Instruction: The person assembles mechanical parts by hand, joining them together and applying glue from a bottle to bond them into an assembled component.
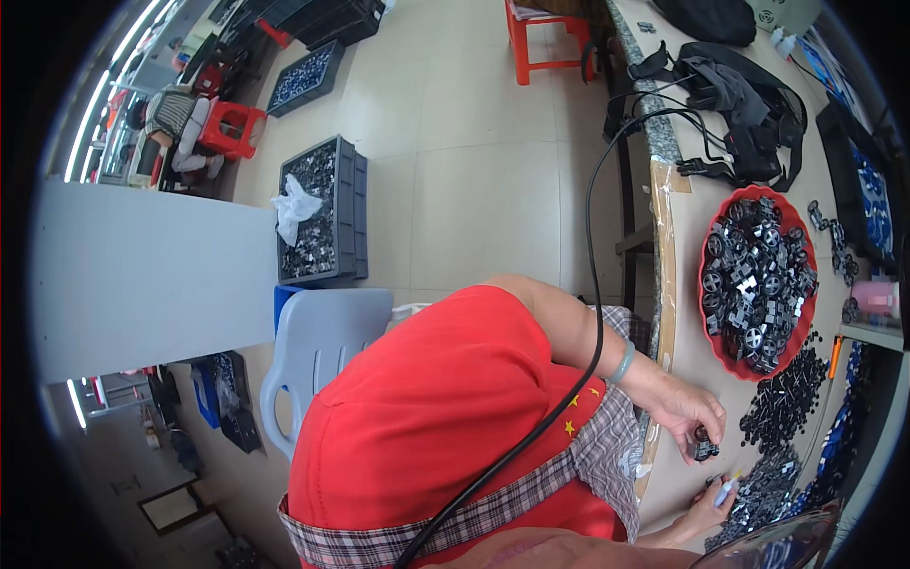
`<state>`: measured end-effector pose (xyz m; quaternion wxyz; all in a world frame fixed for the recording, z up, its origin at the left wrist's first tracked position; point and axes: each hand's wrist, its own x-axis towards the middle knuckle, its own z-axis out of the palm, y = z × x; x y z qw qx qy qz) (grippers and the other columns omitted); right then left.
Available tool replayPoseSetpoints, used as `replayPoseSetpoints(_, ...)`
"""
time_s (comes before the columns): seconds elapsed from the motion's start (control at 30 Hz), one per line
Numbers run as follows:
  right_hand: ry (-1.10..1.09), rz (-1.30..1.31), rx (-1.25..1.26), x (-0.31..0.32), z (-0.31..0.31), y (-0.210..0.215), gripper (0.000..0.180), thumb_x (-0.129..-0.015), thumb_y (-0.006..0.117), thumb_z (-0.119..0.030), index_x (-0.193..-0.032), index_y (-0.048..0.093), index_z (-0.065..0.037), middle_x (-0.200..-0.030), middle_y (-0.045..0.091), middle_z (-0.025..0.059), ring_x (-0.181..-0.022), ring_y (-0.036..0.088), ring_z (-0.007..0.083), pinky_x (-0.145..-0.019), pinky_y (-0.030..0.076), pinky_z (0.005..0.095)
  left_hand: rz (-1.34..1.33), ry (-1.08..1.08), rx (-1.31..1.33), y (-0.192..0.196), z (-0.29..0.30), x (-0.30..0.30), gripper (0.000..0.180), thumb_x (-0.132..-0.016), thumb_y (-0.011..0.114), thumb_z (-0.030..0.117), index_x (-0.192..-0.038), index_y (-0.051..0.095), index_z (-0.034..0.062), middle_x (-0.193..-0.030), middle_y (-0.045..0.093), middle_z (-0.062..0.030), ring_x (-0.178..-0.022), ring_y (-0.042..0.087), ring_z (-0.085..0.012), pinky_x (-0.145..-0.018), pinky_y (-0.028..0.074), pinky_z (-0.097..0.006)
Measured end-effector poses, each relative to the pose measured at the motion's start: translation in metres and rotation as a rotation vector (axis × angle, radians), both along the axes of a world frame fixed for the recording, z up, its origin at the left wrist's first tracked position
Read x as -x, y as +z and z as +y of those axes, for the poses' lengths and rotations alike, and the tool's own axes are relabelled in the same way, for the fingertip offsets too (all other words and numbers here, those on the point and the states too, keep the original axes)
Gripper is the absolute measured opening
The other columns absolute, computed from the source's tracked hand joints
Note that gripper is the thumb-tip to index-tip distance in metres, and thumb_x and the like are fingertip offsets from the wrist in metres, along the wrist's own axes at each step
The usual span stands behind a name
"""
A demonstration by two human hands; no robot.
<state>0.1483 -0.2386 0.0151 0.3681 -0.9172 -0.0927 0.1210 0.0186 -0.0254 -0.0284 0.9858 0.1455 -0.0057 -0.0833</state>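
My left hand, its wrist wearing a pale green bangle, closes its fingertips around a small black wheeled toy-car part just above the tabletop. Close by, at the lower right, my right hand grips a slim pale pen-like tool with a yellow tip; its exact kind is unclear. Beyond that hand spreads a pile of small grey-black parts. A heap of little black pieces lies farther up the table. Above it stands a red scalloped bowl filled with black wheeled assemblies.
A black cable runs across my red sleeve to a dark strap bag on the table. An orange pen lies near a pink container. Grey crate, blue-grey chair and red stool stand on the floor.
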Motion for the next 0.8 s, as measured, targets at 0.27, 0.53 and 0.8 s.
replayPoseSetpoints(0.27,0.169,-0.261,-0.118,-0.026,-0.032,-0.044,0.036,-0.088,0.059,-0.011,-0.121,0.054,0.003,-0.104,0.062,0.0094,-0.074,0.052,0.0129,-0.059,0.040,0.0225,-0.006,0.005,-0.016,0.003,0.003,0.001,0.015,-0.081,0.064,0.009,-0.090,0.055,0.0013,-0.085,0.063,-0.0124,-0.082,0.065,-0.0251,-0.071,0.056,-0.046)
replayPoseSetpoints(0.53,0.041,-0.037,-0.059,0.002,0.003,-0.001,0.038,-0.087,0.061,-0.019,-0.120,0.056,0.000,-0.091,0.061,0.0045,-0.061,0.044,0.0057,-0.054,0.033,0.0193,-0.010,0.039,-0.039,0.001,-0.003,-0.005,0.018,-0.080,0.065,0.009,-0.091,0.054,0.0010,-0.083,0.062,-0.0132,-0.079,0.065,-0.0271,-0.070,0.056,-0.050)
replayPoseSetpoints(0.8,0.237,-0.040,-0.087,-0.034,-0.020,-0.009,0.028,-0.086,0.060,-0.012,-0.113,0.058,-0.002,-0.093,0.060,0.0082,-0.073,0.052,0.0130,-0.065,0.041,0.0262,-0.023,0.056,-0.016,-0.002,-0.004,-0.008,0.018,-0.079,0.066,0.008,-0.090,0.054,0.0005,-0.081,0.062,-0.0140,-0.077,0.065,-0.0289,-0.069,0.056,-0.051)
